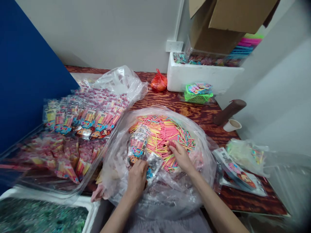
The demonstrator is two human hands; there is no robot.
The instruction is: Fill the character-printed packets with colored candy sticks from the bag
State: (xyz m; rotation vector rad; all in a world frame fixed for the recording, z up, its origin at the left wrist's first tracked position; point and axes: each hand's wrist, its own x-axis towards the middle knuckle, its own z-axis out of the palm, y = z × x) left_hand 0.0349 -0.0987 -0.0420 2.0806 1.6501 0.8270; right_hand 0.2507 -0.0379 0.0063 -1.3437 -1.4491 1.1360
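A clear plastic bag [114,161] lies open in front of me, filled with a heap of thin pink, yellow and blue sticks [162,131]. My left hand [137,178] is closed round a small printed clear packet [153,163] at the near side of the heap. Just above it lies a filled packet [137,145] with sticks inside. My right hand [178,155] reaches into the heap, its fingers pinched on a few sticks.
Rows of filled packets [85,118] lie on plastic at the left, beside a blue panel [26,74]. Empty printed packets [239,174] sit at the right. Farther back stand a white foam box [201,76], a green basket [198,97], a red bag [159,82] and a paper cup [232,125].
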